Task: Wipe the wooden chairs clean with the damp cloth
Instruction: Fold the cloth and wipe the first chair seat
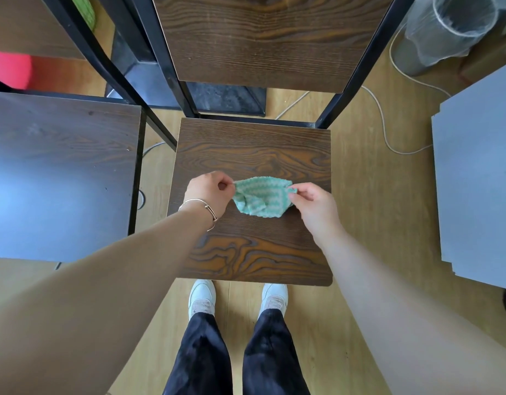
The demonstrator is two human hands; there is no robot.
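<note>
A green and white striped cloth (260,196) is held up over the middle of a wooden chair seat (254,252), in the centre of the frame. One top corner is pinched by the left hand (210,192), and the other top corner is pinched by the right hand (314,203). The cloth is stretched between the two hands and sags in the middle. Whether its bottom edge touches the seat cannot be told. A thin bracelet (202,208) is worn on the left wrist.

The seat is dark brown with wavy wood lines. The chair's back panel (263,38) is seen at the top of the frame, held by black metal bars (357,67). A second dark chair seat (58,172) is seen at the left edge, with light shining on it. A flat grey board (480,178) is seen at the right edge.

The floor (368,218) is made of light yellow wood. A white cable (384,129) is laid in a loop on the floor, right of the chair. A bin lined with a clear plastic bag (451,29) is seen in the upper right corner. Something red (8,68) is seen at the upper left edge.

Two white shoes (202,297) and dark trousers (200,357) are seen at the bottom, just in front of the seat.
</note>
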